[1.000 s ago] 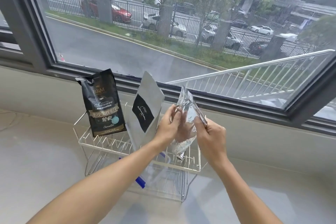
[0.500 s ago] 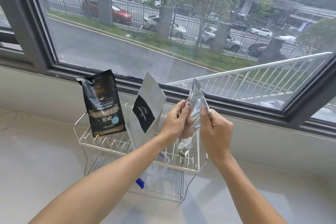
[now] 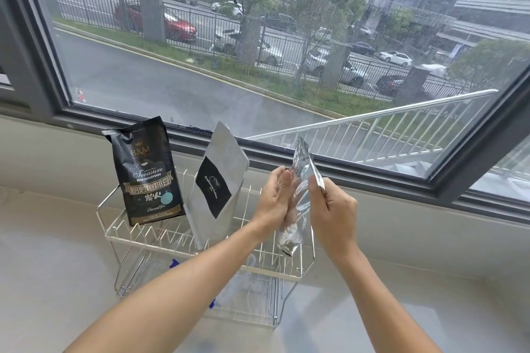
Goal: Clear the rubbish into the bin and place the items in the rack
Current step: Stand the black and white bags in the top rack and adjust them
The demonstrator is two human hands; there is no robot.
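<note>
Head view looks down on both hands, which hold one silver foil pouch [image 3: 304, 195] upright above the right end of the wire rack [image 3: 200, 243]. Right hand [image 3: 334, 215] pinches the pouch's near edge between thumb and curled fingers, up by the top corner. Left hand [image 3: 276, 198] lies flatter against the pouch's far face, fingers extended upward; how firmly it grips cannot be told. The pouch is thin, crinkled and shiny (its lower end looks creased and puckered), and that lower tip hangs just above the rack's upper tier, apparently not touching.

The rack is a two-tier frame of thin pale wire with upright prongs along its upper level. At its left end stands a glossy black coffee bag [image 3: 147, 172] with gold and white lettering, upright, its top folded over. Beside that, near the rack's middle, a matte grey bag [image 3: 220, 180] with a black label leans to the right, its pointed top tilted toward the hands. Between the grey bag and the held pouch the slots are open. Something clear with blue parts [image 3: 174, 263] lies in the lower tier, too indistinct to name.

The rack sits on a smooth pale sill [image 3: 43, 266], with free surface to its left, right and front. Behind it rises a dark window frame [image 3: 372, 169].
</note>
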